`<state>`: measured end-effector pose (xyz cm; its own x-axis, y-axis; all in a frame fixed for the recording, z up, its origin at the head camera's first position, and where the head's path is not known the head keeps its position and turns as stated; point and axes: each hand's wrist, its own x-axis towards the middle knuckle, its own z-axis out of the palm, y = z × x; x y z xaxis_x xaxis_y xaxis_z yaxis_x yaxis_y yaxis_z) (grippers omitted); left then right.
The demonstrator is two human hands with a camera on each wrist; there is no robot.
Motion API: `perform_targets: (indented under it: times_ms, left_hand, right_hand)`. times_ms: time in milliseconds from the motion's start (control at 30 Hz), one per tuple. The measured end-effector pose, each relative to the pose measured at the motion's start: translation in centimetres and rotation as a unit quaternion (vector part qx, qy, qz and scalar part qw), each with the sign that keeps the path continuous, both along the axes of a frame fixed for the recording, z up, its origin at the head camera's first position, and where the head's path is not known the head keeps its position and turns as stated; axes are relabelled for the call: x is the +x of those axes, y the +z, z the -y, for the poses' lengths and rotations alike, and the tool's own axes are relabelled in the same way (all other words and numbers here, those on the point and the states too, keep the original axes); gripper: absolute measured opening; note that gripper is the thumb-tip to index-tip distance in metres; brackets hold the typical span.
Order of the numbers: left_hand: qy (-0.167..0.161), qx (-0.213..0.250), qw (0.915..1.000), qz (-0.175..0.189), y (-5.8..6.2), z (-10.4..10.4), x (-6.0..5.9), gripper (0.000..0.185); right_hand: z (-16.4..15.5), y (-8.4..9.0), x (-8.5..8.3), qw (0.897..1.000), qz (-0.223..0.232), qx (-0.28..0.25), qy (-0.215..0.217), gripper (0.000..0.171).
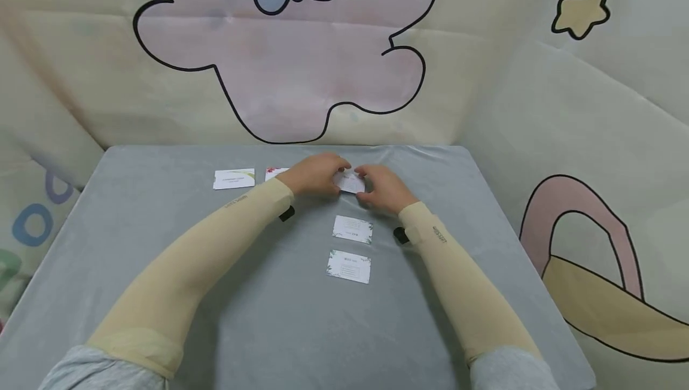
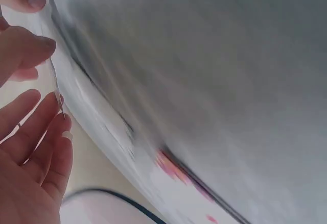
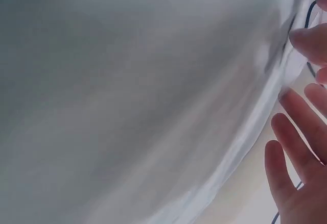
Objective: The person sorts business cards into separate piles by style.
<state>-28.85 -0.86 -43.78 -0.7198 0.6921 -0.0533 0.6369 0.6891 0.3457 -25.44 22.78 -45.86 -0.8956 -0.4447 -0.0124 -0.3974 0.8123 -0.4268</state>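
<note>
Both your forearms reach forward over the grey table (image 1: 161,246) and meet near its far edge, roughly at the middle. Your left hand (image 1: 314,174) and your right hand (image 1: 384,189) face each other, and a small white card (image 1: 351,183) sits between them, pinched at its two ends by the fingertips of both hands. The left wrist view shows your left fingers (image 2: 30,137) nearly straight and close together against the thin edge of the card, with the thumb opposite; that picture is blurred, so finer detail cannot be told. The right wrist view shows your right fingers (image 3: 291,152) extended and slightly spread, and is likewise blurred. Below the held card, toward the near edge, two more cards lie flat: a middle card (image 1: 352,229) and a near card (image 1: 348,267). A card with a green stripe (image 1: 234,179) lies toward the far left corner, and a card with red print (image 1: 276,173) lies just beside your left wrist.
</note>
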Motion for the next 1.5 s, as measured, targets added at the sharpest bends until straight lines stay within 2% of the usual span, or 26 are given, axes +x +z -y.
perform_targets:
  times_ms: [133, 267, 467, 833, 1233, 1367, 1500]
  left_hand:
    - [0.014, 0.004, 0.9998, 0.015, 0.1, 0.8, -0.5, 0.063]
    - [0.021, 0.008, 0.9991, 0.035, -0.3, 1.3, -1.0, 0.063]
    - [0.029, -0.007, 0.9991, 0.03, -1.1, 1.2, -1.3, 0.061]
    - [0.049, -0.023, 0.9974, 0.047, -1.3, 2.1, -1.2, 0.062]
    - [0.047, -0.003, 0.9978, 0.046, -1.0, 3.7, -1.0, 0.066]
    - [0.048, 0.004, 0.9984, 0.028, -1.0, 4.5, -0.3, 0.065]
    - [0.024, 0.028, 0.9993, 0.001, -1.0, 4.9, 2.1, 0.063]
  right_hand:
    - [1.0, 0.2, -1.0, 1.0, 0.014, -0.011, -0.013, 0.06]
    - [1.7, -0.1, -1.5, 0.999, 0.029, -0.014, -0.027, 0.059]
    - [1.9, -0.6, -2.1, 0.999, 0.033, -0.02, -0.031, 0.057]
    - [3.0, -0.4, -2.3, 0.999, 0.038, -0.003, -0.006, 0.056]
    - [4.1, 0.4, -2.5, 0.999, 0.024, 0.011, 0.038, 0.061]
    - [4.4, 0.0, -2.3, 0.999, 0.027, 0.006, 0.036, 0.061]
    - [3.7, -0.3, -0.5, 0.999, 0.024, -0.012, 0.041, 0.062]
